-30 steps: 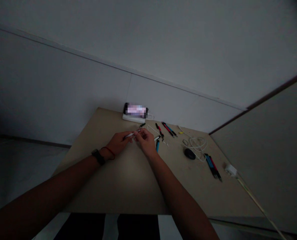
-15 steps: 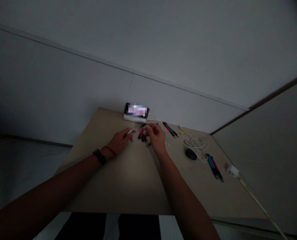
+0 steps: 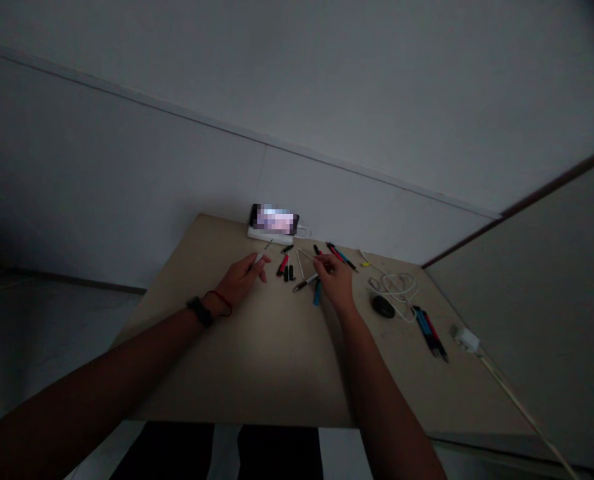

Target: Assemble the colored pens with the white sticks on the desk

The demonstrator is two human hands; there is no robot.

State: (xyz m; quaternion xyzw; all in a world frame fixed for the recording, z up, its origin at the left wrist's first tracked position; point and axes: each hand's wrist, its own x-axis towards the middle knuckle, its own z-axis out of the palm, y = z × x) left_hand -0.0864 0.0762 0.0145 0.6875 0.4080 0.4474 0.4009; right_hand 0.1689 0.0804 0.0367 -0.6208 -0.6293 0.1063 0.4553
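My left hand is closed around a slim white pen, its dark-tipped end pointing away from me. To the right, my right hand is low over the table with thumb and fingertips drawn together; what they pinch is hidden. Between the hands lie a red pen part, small black caps and thin pale sticks like refills. A pen with a black grip and a blue pen part lie close beside the right hand, partly covered by it.
A lit phone leans by the wall on a white block. Pens lie behind my right hand. Farther right are a coiled white cable, a black mouse, more pens and a white plug.
My right hand has moved right, away from the black caps, uncovering them along with the pale sticks, the black-grip pen and the blue part. My left hand stays nearly in place with the pen.
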